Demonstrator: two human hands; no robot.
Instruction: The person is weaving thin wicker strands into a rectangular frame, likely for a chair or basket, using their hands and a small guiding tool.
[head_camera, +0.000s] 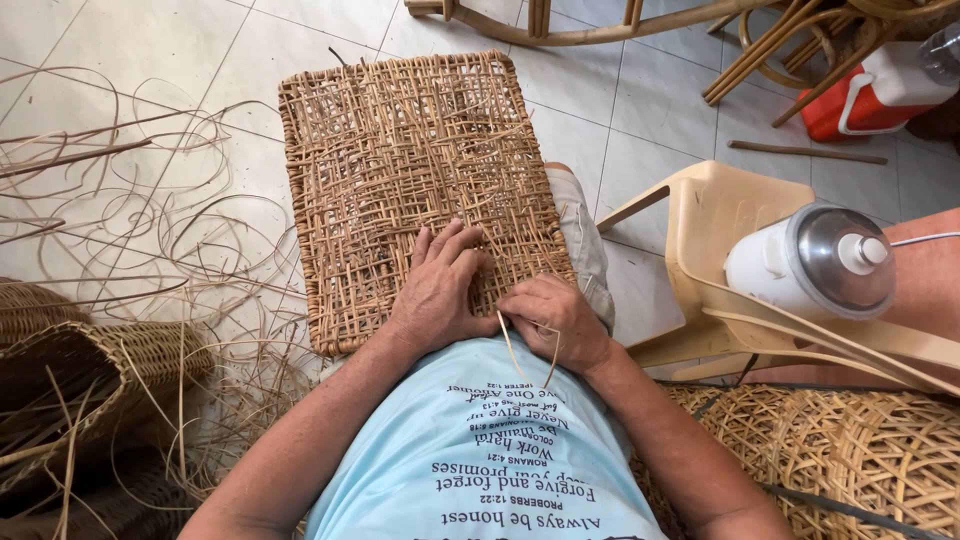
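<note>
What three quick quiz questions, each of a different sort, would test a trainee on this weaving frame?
1. True or false: the left hand lies flat on the woven rattan panel.
2. Multiple choice: what does the right hand pinch? A) a thin rattan strip B) scissors C) a brush
3. Fill in: the white jug with the metal lid stands on a beige plastic ____.

Key: 1 true; 2 A; 3 chair.
</note>
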